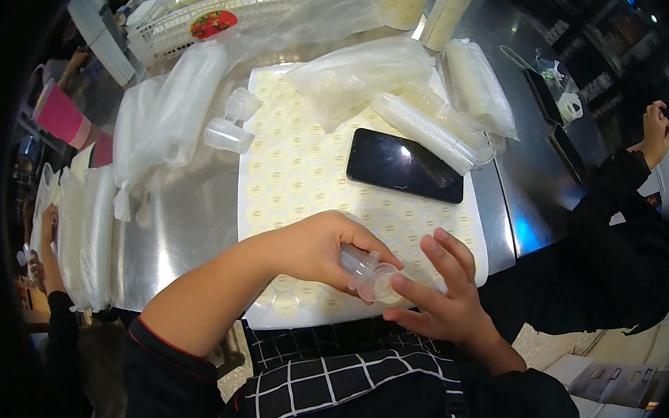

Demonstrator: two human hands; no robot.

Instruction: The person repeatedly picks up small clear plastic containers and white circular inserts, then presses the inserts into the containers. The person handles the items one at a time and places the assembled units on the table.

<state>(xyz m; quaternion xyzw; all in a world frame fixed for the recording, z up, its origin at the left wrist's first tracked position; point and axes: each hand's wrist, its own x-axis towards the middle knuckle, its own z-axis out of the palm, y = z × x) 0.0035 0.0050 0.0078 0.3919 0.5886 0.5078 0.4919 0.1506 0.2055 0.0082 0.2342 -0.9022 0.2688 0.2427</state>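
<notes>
My left hand (pixel 313 246) is wrapped round a small clear plastic cup (pixel 355 265), tilted so that its round end with a pale label (pixel 383 285) points to the right. My right hand (pixel 451 304) is open beside it, fingers spread; a fingertip is at the edge of that round end, and I cannot tell whether it presses on it. Beneath both hands lies a large white sheet (pixel 289 195) of round cream stickers. A black smartphone (pixel 398 167) rests on the sheet, beyond my hands, with a stack of clear plastic lids or cups (pixel 423 130) against its far edge.
Small clear cups (pixel 228 136) lie left of the sheet on the metal table (pixel 179 238). Plastic sleeves (pixel 192 97) and a white basket (pixel 231 15) stand farther back. A roll-like bag (pixel 480 88) is at the right. Other people's hands show at right (pixel 655 133) and left (pixel 48 226).
</notes>
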